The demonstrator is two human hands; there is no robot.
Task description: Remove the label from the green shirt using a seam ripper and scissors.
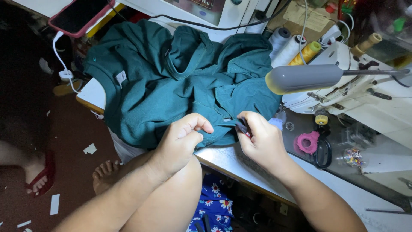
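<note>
Green garment [171, 81] on sewing table [223, 157], left hand [180, 141] fingers pinching its hem, right hand [262, 139] fingers clenched on small snips [243, 127]

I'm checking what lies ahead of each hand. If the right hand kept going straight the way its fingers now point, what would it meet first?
The right hand points up and left, pinching a small dark tool at the edge of the green garment. Going straight on, it would likely meet that garment's bunched folds first, though depth is hard to judge.
</note>
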